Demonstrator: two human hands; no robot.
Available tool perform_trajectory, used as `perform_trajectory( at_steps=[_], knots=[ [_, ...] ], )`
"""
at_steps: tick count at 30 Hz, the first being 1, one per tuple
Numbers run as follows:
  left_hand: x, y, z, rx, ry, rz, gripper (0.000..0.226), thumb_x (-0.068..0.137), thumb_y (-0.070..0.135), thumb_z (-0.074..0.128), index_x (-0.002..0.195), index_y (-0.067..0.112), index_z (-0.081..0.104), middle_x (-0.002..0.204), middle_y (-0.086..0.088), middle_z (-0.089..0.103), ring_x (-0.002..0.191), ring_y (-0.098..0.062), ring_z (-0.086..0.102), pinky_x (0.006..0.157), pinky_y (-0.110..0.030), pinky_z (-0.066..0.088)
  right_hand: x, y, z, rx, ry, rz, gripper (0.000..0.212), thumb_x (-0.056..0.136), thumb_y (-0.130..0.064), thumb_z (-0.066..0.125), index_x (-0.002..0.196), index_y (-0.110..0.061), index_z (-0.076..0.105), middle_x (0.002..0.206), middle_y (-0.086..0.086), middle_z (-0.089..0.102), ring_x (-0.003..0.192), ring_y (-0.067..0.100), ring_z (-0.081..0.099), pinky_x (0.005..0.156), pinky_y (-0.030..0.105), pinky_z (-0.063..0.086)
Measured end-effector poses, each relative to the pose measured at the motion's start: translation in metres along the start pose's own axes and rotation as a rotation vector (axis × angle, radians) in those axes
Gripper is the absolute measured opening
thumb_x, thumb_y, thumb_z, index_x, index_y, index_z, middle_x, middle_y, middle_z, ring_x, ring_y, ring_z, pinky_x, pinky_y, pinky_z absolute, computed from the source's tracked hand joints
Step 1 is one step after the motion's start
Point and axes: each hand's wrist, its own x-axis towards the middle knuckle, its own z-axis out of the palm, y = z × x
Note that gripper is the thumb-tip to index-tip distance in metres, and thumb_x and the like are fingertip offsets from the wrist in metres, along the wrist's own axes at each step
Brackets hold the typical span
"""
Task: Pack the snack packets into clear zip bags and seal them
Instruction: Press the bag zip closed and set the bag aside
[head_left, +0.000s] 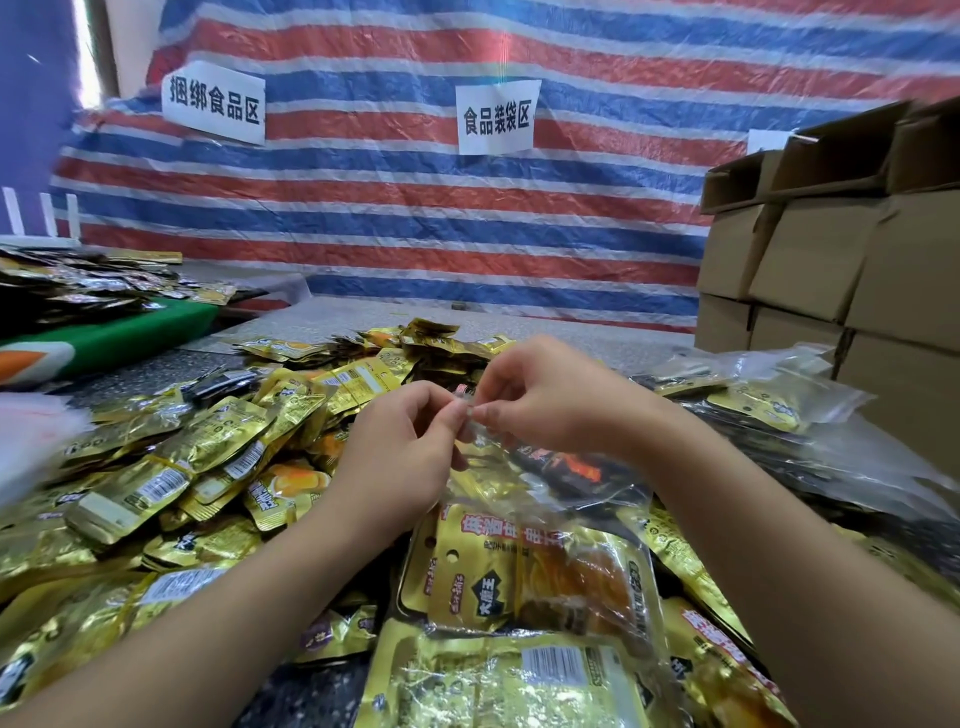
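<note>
Speckled table (545, 322): hands (467, 415) pinch crinkly clear zip bag (545, 499).

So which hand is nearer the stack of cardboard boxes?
Right. The right hand pinches the zip bag top on the side toward the cardboard boxes; the left hand is farther across, over the packet pile.

bare forearms, bare hands

two forearms are seen rising from the lower edge of the view, both uncovered as far as they show; no sleeve edge is seen on either. the left hand (402, 447) and the right hand (540, 395) are bare and ungloved. short, unpainted nails are shown on the fingers (457, 415). the fingers are rather short and rounded, and the wrists smooth. the upper arms are cut off by the frame, so clothing there cannot be told.
</note>
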Motion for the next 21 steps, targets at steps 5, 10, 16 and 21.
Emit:
perform_trajectory(
  at_steps=[5, 10, 16, 21],
  knots=[
    [0.0000, -0.0006, 0.0002, -0.005, -0.007, 0.018, 0.020, 0.097, 0.017, 0.058, 0.079, 0.016, 0.066, 0.071, 0.002, 0.070, 0.055, -0.009, 0.066, 0.050, -0.020, 0.051, -0.0015, -0.0005, 0.0000, 0.007, -0.003, 0.004, 0.011, 0.094, -0.026, 0.066, 0.087, -0.020, 0.071, 0.078, -0.003, 0.070, 0.077, 0.015, 0.069, 0.076, 0.039, 0.060],
    [-0.0003, -0.0027, -0.0001, 0.008, -0.013, 0.036, 0.021, 0.098, 0.019, 0.057, 0.079, 0.019, 0.066, 0.071, 0.005, 0.070, 0.057, -0.010, 0.067, 0.051, -0.019, 0.050, -0.0033, -0.0012, -0.0001, -0.005, -0.005, -0.002, 0.011, 0.095, -0.026, 0.065, 0.089, -0.020, 0.071, 0.077, -0.004, 0.070, 0.076, 0.014, 0.069, 0.077, 0.039, 0.060],
    [-0.0009, -0.0035, -0.0008, 0.011, -0.021, 0.052, 0.021, 0.099, 0.020, 0.056, 0.080, 0.018, 0.066, 0.071, 0.006, 0.069, 0.056, -0.008, 0.066, 0.052, -0.021, 0.053, -0.0040, -0.0012, -0.0010, -0.009, -0.013, -0.001, 0.011, 0.096, -0.024, 0.063, 0.090, -0.019, 0.072, 0.076, -0.003, 0.071, 0.075, 0.014, 0.069, 0.077, 0.039, 0.060],
    [-0.0003, -0.0044, -0.0003, 0.029, -0.018, 0.056, 0.021, 0.099, 0.019, 0.056, 0.080, 0.018, 0.065, 0.072, 0.005, 0.069, 0.056, -0.008, 0.066, 0.051, -0.022, 0.053, -0.0037, -0.0013, -0.0011, -0.027, -0.007, -0.008, 0.011, 0.095, -0.024, 0.064, 0.089, -0.020, 0.072, 0.075, -0.005, 0.069, 0.074, 0.012, 0.067, 0.074, 0.035, 0.059]
  ],
)
